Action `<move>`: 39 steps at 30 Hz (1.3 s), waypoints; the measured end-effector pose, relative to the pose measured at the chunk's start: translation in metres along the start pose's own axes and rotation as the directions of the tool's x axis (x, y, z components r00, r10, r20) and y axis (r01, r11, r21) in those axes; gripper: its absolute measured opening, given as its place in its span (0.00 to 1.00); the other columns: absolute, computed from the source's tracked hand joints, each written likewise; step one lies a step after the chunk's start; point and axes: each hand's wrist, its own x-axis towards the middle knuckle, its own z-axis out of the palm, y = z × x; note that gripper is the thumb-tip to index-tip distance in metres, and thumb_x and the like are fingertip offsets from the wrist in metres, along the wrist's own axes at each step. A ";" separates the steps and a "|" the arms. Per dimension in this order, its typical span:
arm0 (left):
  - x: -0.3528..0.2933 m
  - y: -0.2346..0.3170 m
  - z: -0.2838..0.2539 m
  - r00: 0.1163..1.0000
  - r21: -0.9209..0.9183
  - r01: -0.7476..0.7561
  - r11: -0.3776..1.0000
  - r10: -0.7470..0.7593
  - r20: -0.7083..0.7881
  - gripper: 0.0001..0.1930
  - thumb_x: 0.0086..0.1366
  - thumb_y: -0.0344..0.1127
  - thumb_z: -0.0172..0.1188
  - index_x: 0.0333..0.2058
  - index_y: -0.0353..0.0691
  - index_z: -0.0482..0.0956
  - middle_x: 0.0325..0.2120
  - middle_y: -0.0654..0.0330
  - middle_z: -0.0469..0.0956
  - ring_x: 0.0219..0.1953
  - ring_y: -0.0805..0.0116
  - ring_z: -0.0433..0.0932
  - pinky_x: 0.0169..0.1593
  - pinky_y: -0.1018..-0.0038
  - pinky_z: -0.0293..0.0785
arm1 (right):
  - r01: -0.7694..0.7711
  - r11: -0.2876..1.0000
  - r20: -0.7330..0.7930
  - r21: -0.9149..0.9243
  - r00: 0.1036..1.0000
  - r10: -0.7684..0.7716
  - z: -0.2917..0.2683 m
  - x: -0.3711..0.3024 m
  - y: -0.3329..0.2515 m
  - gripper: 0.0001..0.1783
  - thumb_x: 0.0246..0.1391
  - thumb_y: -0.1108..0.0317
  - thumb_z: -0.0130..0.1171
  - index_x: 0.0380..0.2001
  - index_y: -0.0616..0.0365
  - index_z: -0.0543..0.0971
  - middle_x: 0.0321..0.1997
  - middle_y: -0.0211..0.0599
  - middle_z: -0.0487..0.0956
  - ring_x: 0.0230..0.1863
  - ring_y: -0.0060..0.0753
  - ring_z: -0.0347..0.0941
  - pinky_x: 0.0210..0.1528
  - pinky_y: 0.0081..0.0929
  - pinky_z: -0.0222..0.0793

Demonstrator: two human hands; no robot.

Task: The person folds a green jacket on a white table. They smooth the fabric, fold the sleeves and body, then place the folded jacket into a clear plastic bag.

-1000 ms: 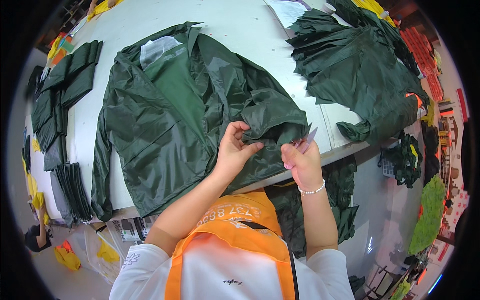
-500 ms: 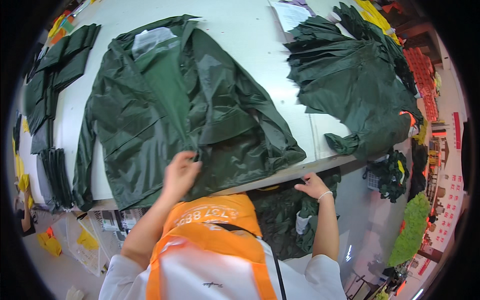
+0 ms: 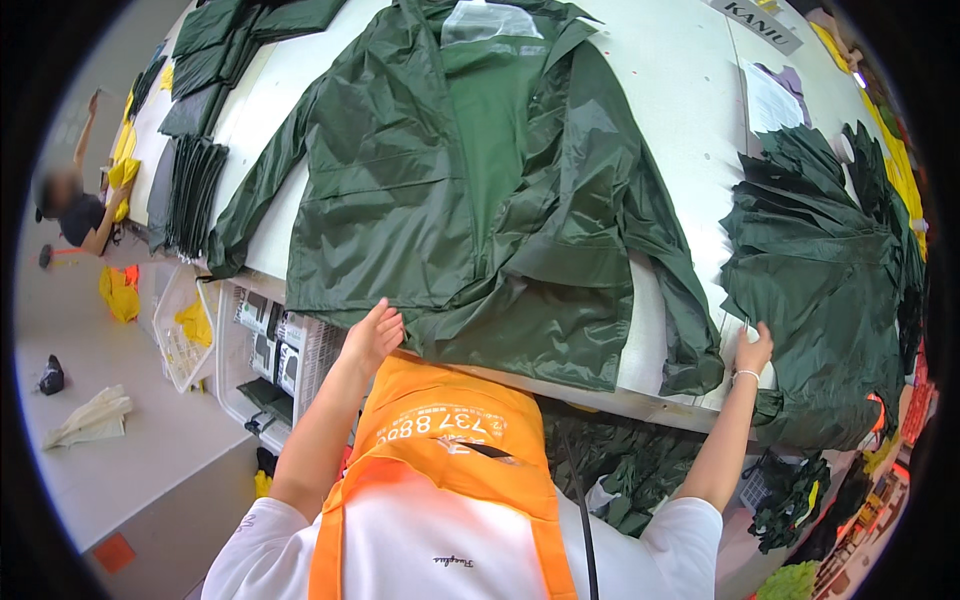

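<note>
A dark green rain jacket (image 3: pixel 390 215) lies spread on the white table, front up, its opening showing a lighter green lining and a white label panel (image 3: pixel 488 22) at the neck. My left hand (image 3: pixel 374 330) is at the jacket's lower hem by the table's front edge, fingers extended; whether it touches the cloth is unclear. My right hand (image 3: pixel 755 350) is between the jacket's right-side sleeve (image 3: pixel 690 340) and a heap of dark green garment pieces (image 3: pixel 825 290). Its fingers are curled, with a small shiny bit showing at the fingertips, too small to name.
Folded green garments (image 3: pixel 205 65) and an upright stack (image 3: pixel 193 195) are on the table's left. White baskets (image 3: pixel 235 375) with packets stand below. More green cloth (image 3: pixel 640 460) lies under the table edge. Another person (image 3: pixel 85 205) handles yellow cloth at far left.
The view has swung to the right, so the table's contents shift. My right hand has moved from below the table edge up beside the heap; my left has left the jacket front for the hem.
</note>
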 end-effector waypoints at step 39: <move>-0.130 0.220 -0.120 0.461 -0.589 -0.746 0.310 0.879 -0.121 0.06 0.56 0.28 0.54 0.32 0.33 0.75 0.29 0.60 0.75 0.32 0.65 0.75 0.43 0.70 0.71 | 0.371 0.871 -0.334 0.323 0.905 -0.262 -0.236 -0.227 -0.460 0.17 0.55 0.60 0.49 0.23 0.65 0.75 0.24 0.53 0.76 0.25 0.49 0.73 0.29 0.41 0.66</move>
